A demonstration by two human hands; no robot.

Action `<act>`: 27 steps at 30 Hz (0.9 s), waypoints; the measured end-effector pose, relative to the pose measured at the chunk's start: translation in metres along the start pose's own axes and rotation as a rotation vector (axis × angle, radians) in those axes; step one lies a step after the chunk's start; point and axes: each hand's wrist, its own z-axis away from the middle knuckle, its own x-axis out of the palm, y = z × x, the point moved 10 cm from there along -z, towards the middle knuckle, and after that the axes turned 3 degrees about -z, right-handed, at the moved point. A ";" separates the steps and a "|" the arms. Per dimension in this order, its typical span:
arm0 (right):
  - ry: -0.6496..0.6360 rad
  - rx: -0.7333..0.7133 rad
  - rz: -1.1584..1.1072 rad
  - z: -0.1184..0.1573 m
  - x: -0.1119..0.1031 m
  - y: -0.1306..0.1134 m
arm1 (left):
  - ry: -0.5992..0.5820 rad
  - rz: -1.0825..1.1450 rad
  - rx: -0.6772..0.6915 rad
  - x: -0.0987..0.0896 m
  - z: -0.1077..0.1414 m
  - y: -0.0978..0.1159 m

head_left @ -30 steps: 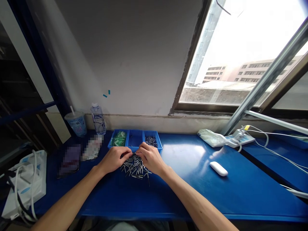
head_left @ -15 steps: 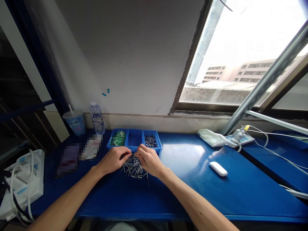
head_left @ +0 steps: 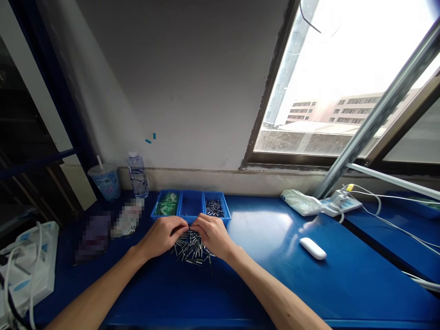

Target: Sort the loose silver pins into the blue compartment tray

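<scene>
A pile of silver blind rivets [head_left: 191,250] lies on the blue table, just in front of a blue three-part tray [head_left: 192,193]. My left hand [head_left: 165,234] is at the pile's left side, thumb and fingers pinched. Over its right side, my right hand [head_left: 213,233] is closed with the fingertips pointing down and left. The two sets of fingertips nearly meet above the rivets; whatever they pinch is too small to make out. In the tray, green-tinted plastic packets [head_left: 168,204] fill the left compartment. Small dark metal pieces [head_left: 215,208] lie in the right one.
A water bottle [head_left: 137,175] and a lidded cup [head_left: 106,181] stand at the back left. Power strips with cables lie at the left [head_left: 36,261] and back right [head_left: 338,204]. A white case [head_left: 312,248] and a clear plastic bag [head_left: 299,202] are on the right.
My fingertips have come closer together, and my right hand has turned flatter over the rivets. The view has tilted slightly upward, so the table sits lower in the picture.
</scene>
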 end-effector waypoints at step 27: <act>-0.479 0.052 0.191 0.009 0.022 0.000 | -0.268 -0.116 -0.147 0.021 0.004 -0.018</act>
